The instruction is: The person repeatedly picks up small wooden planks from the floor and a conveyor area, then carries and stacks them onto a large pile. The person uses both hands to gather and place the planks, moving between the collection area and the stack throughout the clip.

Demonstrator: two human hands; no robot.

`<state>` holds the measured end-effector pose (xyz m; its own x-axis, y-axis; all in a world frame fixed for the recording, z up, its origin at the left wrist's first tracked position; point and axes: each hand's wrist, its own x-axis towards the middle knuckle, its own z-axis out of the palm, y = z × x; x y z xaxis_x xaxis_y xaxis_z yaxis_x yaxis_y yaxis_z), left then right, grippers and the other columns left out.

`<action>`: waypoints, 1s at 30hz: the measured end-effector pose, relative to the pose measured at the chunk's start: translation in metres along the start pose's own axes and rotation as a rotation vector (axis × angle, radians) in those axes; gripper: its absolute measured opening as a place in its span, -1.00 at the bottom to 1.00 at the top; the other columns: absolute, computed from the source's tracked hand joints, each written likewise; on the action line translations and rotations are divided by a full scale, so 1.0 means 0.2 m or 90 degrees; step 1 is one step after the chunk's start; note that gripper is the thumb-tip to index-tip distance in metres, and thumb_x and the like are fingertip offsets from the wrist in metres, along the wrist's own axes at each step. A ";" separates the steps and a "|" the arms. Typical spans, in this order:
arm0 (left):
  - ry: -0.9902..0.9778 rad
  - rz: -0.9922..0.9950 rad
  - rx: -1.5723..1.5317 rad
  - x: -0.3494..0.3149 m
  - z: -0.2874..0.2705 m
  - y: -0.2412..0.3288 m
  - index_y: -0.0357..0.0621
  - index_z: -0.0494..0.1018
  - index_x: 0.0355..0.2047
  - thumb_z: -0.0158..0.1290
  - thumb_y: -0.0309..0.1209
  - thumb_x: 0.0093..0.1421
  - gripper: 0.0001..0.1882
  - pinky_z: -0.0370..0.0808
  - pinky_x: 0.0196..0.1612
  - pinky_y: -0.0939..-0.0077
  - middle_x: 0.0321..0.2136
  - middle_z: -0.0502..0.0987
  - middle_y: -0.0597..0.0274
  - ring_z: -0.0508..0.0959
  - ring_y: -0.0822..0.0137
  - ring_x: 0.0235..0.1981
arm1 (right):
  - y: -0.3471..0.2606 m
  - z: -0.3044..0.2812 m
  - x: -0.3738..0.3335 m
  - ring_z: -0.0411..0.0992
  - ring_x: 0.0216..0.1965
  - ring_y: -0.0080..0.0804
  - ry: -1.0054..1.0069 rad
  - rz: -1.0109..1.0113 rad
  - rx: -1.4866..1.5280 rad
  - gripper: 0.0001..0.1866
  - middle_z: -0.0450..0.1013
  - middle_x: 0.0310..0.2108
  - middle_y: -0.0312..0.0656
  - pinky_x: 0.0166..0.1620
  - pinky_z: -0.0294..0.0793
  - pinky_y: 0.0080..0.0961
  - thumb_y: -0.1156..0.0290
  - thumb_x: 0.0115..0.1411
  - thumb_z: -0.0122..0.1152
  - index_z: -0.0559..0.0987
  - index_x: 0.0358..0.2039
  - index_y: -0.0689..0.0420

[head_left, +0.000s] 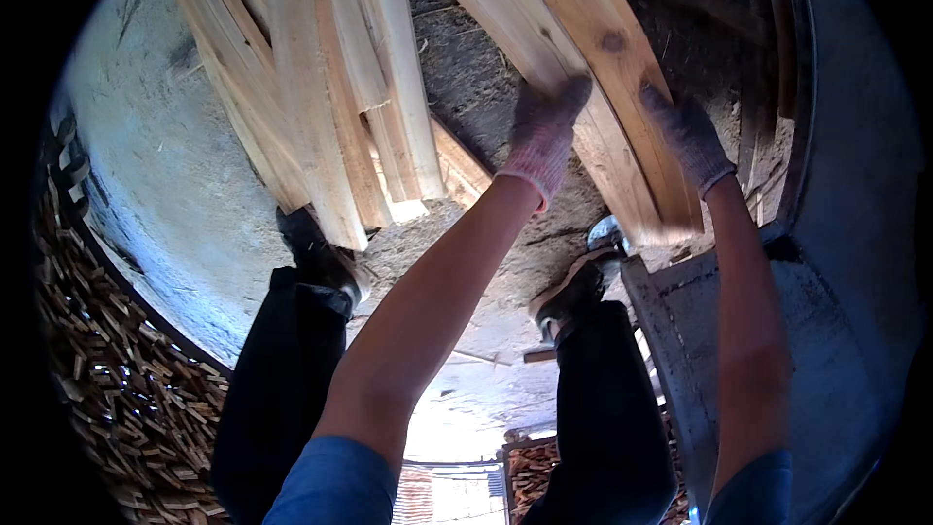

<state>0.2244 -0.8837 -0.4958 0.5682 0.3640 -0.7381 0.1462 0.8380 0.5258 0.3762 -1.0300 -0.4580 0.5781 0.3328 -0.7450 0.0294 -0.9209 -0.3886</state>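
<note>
Two long wooden boards lie edge to edge between my gloved hands, slanting from upper left to lower right. My left hand [549, 131], in a pinkish-grey knit glove, grips the outer edge of the paler board [603, 151], thumb on its face. Against the far edge of the browner, knotted board [622, 68] is my right hand [688, 134] in a dark grey glove, its thumb on the wood; its other fingers are hidden. The boards' lower ends look slightly blurred, above the ground near my right shoe.
A pile of split planks [330, 87] lies on the left, its near ends by my left shoe [321, 258]. To the right stands a grey metal structure [748, 301] with a raised edge. A large heap of small wood pieces [136, 389] is at the lower left.
</note>
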 end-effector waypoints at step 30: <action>-0.009 -0.120 0.038 -0.18 -1.46 1.25 -0.06 0.35 0.25 0.27 0.04 0.19 -0.27 0.43 0.20 0.35 0.10 0.49 0.27 0.48 0.37 0.12 | -1.03 1.07 0.16 0.46 0.11 -0.43 -0.361 0.072 0.717 -0.22 0.51 0.09 -0.19 0.17 0.52 -0.36 -0.23 0.25 0.19 0.38 0.28 0.08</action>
<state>0.0042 -0.5679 -0.4616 0.5371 0.1963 -0.8203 0.2995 0.8648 0.4030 0.2133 -0.7858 -0.5174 0.0935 0.5602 -0.8230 -0.8666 -0.3612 -0.3444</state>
